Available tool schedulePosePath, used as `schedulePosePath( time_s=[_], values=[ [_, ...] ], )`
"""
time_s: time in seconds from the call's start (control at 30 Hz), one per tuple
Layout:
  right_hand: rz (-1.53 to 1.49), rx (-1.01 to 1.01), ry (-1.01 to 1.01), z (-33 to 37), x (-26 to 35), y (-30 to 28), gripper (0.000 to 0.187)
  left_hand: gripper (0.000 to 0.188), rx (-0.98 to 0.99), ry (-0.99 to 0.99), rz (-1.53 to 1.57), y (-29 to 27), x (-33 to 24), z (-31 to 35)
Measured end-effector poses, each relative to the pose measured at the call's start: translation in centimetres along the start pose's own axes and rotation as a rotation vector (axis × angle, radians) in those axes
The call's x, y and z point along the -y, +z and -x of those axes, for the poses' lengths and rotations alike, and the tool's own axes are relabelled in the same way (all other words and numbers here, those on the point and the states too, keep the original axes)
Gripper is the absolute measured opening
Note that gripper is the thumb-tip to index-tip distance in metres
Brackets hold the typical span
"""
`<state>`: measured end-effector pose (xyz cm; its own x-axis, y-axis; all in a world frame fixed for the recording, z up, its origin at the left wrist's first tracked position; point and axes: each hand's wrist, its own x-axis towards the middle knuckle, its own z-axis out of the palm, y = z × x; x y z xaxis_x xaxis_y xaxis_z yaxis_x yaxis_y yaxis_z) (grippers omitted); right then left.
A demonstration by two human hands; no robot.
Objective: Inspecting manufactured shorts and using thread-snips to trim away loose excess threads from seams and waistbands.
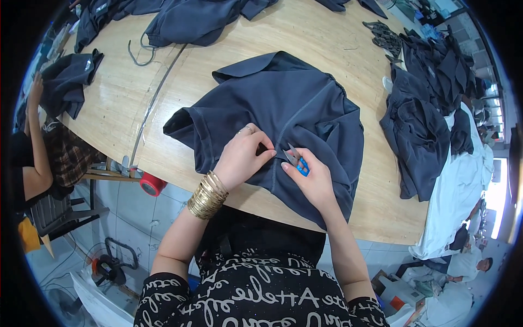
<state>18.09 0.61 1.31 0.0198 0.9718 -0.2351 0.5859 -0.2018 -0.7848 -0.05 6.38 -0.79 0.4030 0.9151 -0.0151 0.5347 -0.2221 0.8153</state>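
Observation:
A dark navy garment (283, 103) lies spread on the wooden table (327, 43), its lower edge hanging over the near side. My left hand (242, 155), with a ring and several gold bangles at the wrist, pinches the fabric at a seam. My right hand (310, 177) holds small blue-handled thread snips (297, 159), their metal blades pointing at the pinched spot next to my left fingertips.
More navy garments are heaped at the table's right (425, 114) and far edge (185, 19). Another person (30, 147) at the left handles a dark garment (68, 79). A red spool (152, 184) hangs under the table's edge. A fan (109, 267) stands on the floor.

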Motion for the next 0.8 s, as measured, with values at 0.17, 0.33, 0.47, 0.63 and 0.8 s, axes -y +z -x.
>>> schedulePosePath(
  time_s=[0.17, 0.33, 0.47, 0.63, 0.8],
  values=[
    [0.033, -0.024, -0.045, 0.1, -0.4, 0.3, 0.035, 0.012, 0.079, 0.085, 0.075, -0.7, 0.2, -0.3],
    [0.088, -0.082, -0.084, 0.4, -0.8, 1.1, 0.035, 0.007, 0.104, -0.050, 0.620, -2.2, 2.2, 0.4],
    [0.096, -0.055, -0.075, 0.6, -0.1, 0.6, 0.035, 0.011, 0.026, -0.160, 0.601, -2.4, 2.1, 1.4],
    [0.045, -0.006, -0.048, 0.5, 0.1, 0.2, 0.036, 0.019, -0.040, -0.023, 0.243, -2.7, 0.7, 1.9],
    [0.028, 0.002, -0.028, 0.5, 0.2, 0.2, 0.036, 0.015, -0.010, 0.174, 0.072, -1.5, 0.6, 0.9]
  ],
)
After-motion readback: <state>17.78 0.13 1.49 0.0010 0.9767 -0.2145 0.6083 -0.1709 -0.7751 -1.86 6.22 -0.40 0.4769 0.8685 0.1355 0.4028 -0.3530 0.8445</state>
